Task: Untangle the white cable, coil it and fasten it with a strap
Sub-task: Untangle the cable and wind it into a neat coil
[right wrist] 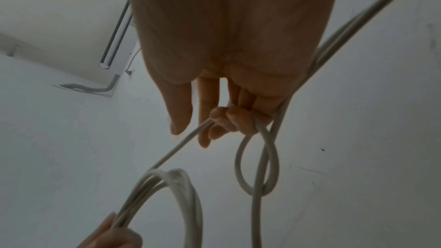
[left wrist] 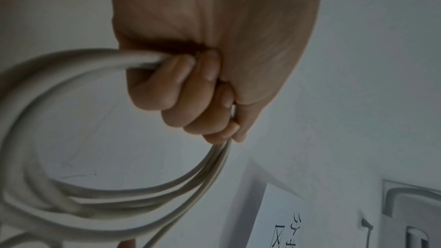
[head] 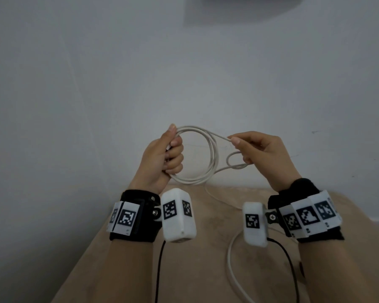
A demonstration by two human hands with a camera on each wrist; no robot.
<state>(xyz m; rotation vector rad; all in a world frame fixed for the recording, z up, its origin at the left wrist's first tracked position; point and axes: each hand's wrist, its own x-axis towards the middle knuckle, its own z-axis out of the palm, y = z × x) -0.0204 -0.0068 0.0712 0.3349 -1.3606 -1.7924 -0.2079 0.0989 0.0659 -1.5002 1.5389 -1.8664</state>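
Coiling is underway: the white cable (head: 213,154) coil is gripped by the left hand (head: 162,158); the next turn (a small twisted loop) is pinched by the right hand (head: 260,154) and probably needs laying flat onto it.

white cable (head: 213,154), off-white; black wrist straps (head: 138,215) with black-and-white square-code tags; white camera boxes (head: 177,215); beige cloth surface (head: 206,270); pale grey-white wall (head: 184,73); black cord (head: 159,270)

Beige fabric-covered surface (head: 206,270) against wall; loose run of white cable (head: 230,265) trails across it.
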